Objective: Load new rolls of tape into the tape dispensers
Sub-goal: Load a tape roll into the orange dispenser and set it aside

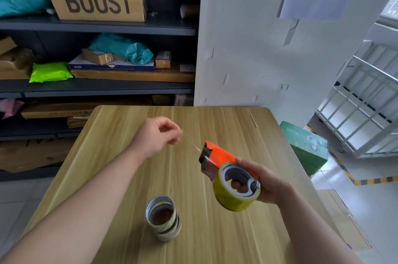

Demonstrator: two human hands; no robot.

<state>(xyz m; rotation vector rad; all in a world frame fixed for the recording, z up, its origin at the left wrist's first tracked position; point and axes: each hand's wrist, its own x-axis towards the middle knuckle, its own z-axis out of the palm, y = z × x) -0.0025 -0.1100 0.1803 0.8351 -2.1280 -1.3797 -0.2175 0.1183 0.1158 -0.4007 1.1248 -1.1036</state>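
My right hand (269,184) grips an orange tape dispenser (219,157) above the wooden table (120,145). A yellowish roll of tape (235,197) sits on the dispenser's hub, and my fingers show through its core. My left hand (158,134) is raised to the left of the dispenser's metal mouth, its fingers curled and pinching the end of a thin clear tape strip (195,146) that runs back to the dispenser. A stack of used tape cores (163,218) stands on the table nearer to me.
Dark shelves (97,27) with cardboard boxes and parcels rise behind the table on the left. A white panel (247,48) with a paper sign stands behind it on the right. A green box (308,147) and a white wire cart (361,104) are on the floor to the right.
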